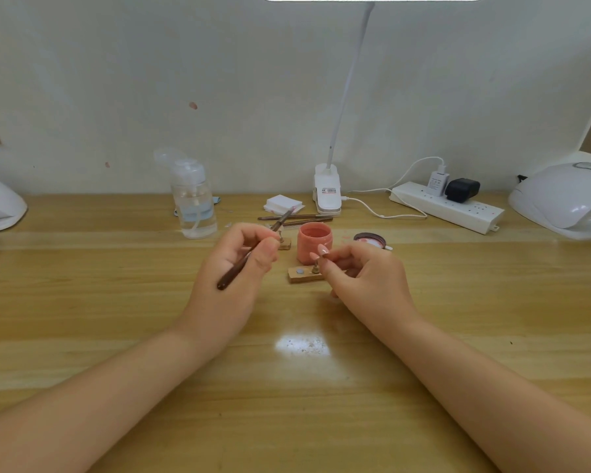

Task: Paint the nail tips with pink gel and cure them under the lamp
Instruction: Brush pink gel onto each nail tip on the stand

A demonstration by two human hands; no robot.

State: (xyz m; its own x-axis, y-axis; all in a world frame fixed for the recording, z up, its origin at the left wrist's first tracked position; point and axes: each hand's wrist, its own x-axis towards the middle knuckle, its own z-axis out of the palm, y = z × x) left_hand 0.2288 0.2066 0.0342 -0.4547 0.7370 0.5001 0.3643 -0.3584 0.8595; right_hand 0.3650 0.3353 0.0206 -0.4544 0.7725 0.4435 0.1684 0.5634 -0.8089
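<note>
The left hand [244, 264] grasps a brown brush [253, 249] with curled fingers, its tip pointing up and away from the person. The right hand [359, 274] pinches a pink nail tip [322, 249] between thumb and fingers. The open pink gel jar [314, 245] stands between both hands, just behind the right fingertips, and a small wooden stand [305, 274] lies just left of the right hand; the curing lamp [563, 199] sits far to its right.

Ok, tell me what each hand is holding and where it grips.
The left hand pinches a brown brush around the middle of its handle. The right hand pinches a pink nail tip at its base, between fingertips.
</note>
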